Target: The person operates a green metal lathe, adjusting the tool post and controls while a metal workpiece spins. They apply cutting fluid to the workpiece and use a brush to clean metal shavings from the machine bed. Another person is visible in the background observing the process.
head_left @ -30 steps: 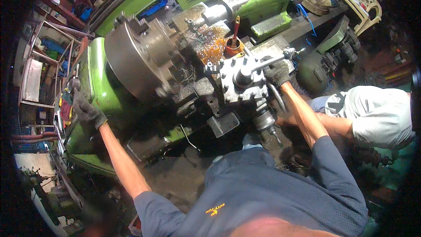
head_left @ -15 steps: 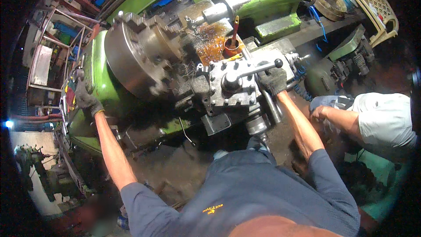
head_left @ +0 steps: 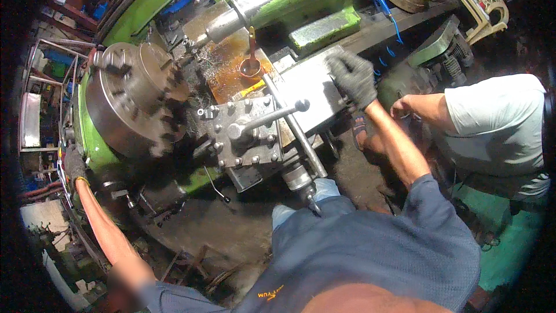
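Both gloved hands grip the lathe — left hand (head_left: 74,165) curled beside the chuck (head_left: 130,98), right hand (head_left: 354,76) clamped on the carriage (head_left: 307,90) — gloves risk snagging.

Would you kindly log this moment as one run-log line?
left hand: gloved, on lathe headstock side | right hand: gloved, on grey carriage plate | chuck | tool post handle untouched | co-worker right

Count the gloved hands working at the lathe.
2. The left hand is at the far left end of the green lathe; the right hand rests on the grey carriage plate. The nearby person's hand is bare.
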`<action>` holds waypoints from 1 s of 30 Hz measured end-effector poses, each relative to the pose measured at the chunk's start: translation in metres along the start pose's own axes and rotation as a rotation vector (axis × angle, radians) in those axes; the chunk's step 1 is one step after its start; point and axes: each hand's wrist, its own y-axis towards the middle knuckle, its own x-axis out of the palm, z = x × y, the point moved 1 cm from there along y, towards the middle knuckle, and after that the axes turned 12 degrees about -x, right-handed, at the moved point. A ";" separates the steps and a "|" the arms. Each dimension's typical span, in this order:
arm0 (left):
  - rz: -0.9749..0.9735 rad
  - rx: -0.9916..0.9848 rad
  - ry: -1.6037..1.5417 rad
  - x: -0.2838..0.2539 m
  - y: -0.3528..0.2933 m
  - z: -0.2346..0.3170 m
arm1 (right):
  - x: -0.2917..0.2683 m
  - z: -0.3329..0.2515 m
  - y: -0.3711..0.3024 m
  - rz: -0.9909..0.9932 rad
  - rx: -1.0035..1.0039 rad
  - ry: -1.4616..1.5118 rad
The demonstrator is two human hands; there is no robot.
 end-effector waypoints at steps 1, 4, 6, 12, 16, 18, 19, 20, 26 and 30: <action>-0.032 0.023 -0.024 0.007 0.006 0.001 | -0.013 0.015 0.014 0.061 -0.016 -0.059; -0.115 0.257 0.359 -0.010 0.030 -0.067 | -0.044 0.083 0.060 0.182 0.010 -0.120; -0.198 -0.014 0.403 0.052 0.037 0.012 | -0.076 0.109 0.089 0.255 -0.023 -0.384; 0.023 0.255 0.618 0.010 0.025 -0.086 | -0.099 0.217 0.181 0.231 0.097 -0.781; -0.208 -0.154 0.164 0.056 0.020 0.050 | -0.150 0.225 0.220 0.278 0.142 -0.812; 0.099 0.053 0.369 -0.077 0.014 -0.093 | -0.117 0.282 0.238 0.235 0.148 -0.621; -0.075 -0.048 0.271 -0.033 -0.002 -0.076 | -0.107 0.273 0.258 0.179 0.148 -0.674; -0.243 -0.129 0.189 0.004 -0.006 -0.031 | -0.105 0.265 0.266 0.128 0.178 -0.740; -0.113 0.061 0.260 0.009 0.009 -0.022 | -0.145 0.301 0.323 -0.099 0.237 -0.936; 0.103 0.316 0.461 0.007 0.040 -0.053 | -0.097 0.296 0.318 -0.079 0.013 -1.064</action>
